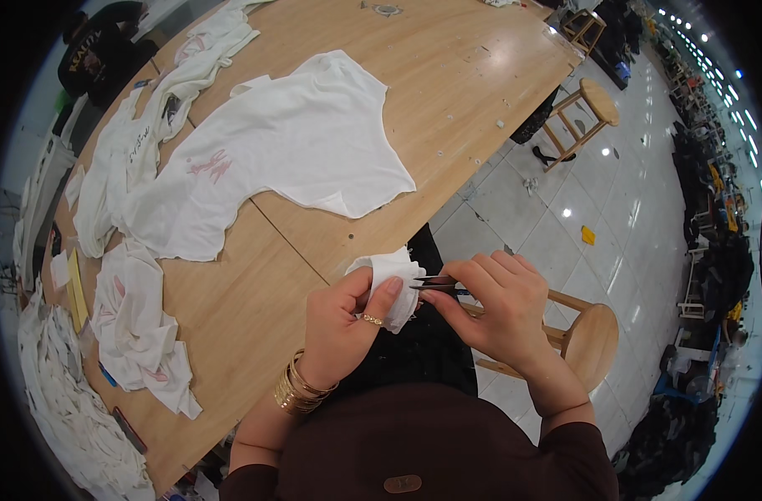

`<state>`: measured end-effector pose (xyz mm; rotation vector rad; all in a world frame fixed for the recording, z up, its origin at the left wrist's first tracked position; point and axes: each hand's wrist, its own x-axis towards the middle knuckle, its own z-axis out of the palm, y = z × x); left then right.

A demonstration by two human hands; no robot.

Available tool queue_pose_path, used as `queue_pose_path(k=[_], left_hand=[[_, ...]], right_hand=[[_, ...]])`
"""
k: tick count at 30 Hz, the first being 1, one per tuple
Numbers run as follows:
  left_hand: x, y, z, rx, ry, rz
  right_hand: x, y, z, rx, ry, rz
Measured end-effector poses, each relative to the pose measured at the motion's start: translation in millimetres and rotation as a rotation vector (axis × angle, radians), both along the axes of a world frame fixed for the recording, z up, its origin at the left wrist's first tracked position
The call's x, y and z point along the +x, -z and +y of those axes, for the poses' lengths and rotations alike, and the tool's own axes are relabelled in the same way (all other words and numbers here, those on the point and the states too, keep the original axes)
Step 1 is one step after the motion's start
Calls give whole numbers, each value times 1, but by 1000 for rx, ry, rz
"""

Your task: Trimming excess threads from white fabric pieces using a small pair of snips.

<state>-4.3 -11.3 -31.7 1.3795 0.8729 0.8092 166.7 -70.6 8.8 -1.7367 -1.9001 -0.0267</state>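
Observation:
A bunched piece of white fabric is pinched in my left hand, thumb on top, just past the table's near edge. My right hand grips small dark thread snips between thumb and fingers. Their blades point left and meet the fabric's edge; whether they cut into it cannot be made out. A white garment with a pink print lies spread on the table beyond my hands.
The wooden table carries a crumpled white garment and a long heap of white garments at left. More white cloth hangs along its left side. Wooden stools stand on the tiled floor at right. A person is at far left.

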Motion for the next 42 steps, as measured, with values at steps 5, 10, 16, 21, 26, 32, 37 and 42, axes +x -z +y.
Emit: queue_pose_path(k=[5,10,16,21,26,32,37,42], left_hand=[[-3,4,1,-6,5,-17],[-3,4,2,19,27,30],[-1,1,0,-14,25,3],[-1,-6,1,-70,52,-26],[-6,-14,5,-117,138,36],[1,-11,-1,-113,56,-110],[-2,-8,0,162,25,122],[-7,28,3,163,8,220]], right_hand=[[1,-4,0,11,-11,-67],[2,-5,0,8,-23,-82],[1,-5,2,19,-29,-88],[0,0,2,-12,-32,45],[-4,6,1,-351,65,648],[-9,18,5,-535,81,1065],[-20,26,9,-518,1,1377],[-6,34,3,-161,-319,2010]])
